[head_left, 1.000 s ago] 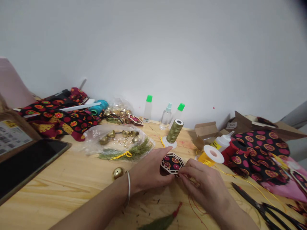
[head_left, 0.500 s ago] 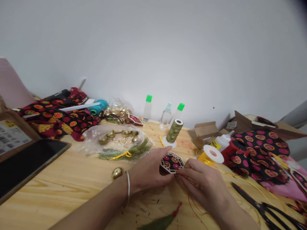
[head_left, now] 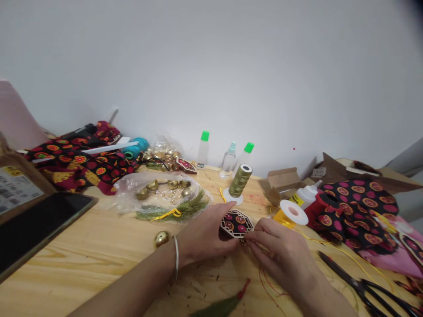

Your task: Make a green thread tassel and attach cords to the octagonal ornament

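Note:
An octagonal pendant [head_left: 237,223] with a pale lattice frame over dark floral fabric is gripped at its left side by my left hand [head_left: 208,233], thumb and fingers around the edge. At the pendant's lower right edge, my right hand [head_left: 277,248] pinches something small; the fingers hide most of it. Thin red cord [head_left: 269,286] trails on the table below that hand. A green tassel with a red top [head_left: 221,306] lies at the near edge. Left of my wrist rests a round brass bell [head_left: 161,239].
Black scissors [head_left: 355,281] lie at right, beside a yellow thread spool [head_left: 294,212]. An olive thread cone [head_left: 240,180] and capped bottles [head_left: 204,149] stand behind. A plastic bag with bells [head_left: 125,189], a phone [head_left: 42,231] and patterned fabric [head_left: 82,160] occupy the left.
The pendant's face has tilted very slightly between my hands. Both hands keep nearly the same place, and everything else stays put.

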Demonstrator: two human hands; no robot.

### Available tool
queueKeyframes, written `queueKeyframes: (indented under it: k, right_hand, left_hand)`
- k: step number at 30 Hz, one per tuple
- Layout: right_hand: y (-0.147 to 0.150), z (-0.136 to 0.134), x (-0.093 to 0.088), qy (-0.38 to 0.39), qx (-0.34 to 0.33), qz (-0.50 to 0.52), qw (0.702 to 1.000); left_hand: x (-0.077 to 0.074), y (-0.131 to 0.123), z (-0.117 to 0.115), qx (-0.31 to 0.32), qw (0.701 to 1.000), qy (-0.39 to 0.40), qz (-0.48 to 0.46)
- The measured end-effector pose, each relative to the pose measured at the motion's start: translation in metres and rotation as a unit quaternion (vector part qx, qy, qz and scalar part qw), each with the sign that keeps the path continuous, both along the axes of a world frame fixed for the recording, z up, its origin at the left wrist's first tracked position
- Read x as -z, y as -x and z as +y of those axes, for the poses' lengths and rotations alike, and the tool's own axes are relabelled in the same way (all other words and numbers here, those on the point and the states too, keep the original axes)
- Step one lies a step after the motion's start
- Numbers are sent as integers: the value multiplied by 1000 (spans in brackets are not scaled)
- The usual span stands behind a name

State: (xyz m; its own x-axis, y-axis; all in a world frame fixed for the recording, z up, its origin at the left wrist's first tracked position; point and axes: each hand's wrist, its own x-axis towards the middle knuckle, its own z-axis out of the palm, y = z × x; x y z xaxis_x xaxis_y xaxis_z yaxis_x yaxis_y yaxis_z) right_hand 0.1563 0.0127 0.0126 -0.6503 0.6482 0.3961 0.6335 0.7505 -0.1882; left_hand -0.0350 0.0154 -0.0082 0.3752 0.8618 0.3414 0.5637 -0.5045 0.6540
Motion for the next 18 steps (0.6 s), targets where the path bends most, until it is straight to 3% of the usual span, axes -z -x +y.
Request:
queueKeyframes:
  k: [4,10,18]
  right_hand:
    - [0,1,1,11,5,40,999]
    - [2,3,4,90,36,106,990]
    - [6,5,8,152,49,141,977]
  left_hand:
    - [-1,0,0,7,1000,-11,-6]
    - [-10,-1,-2,46,999,-17,15]
    - [-4,-1,0,61,993,-85,63]
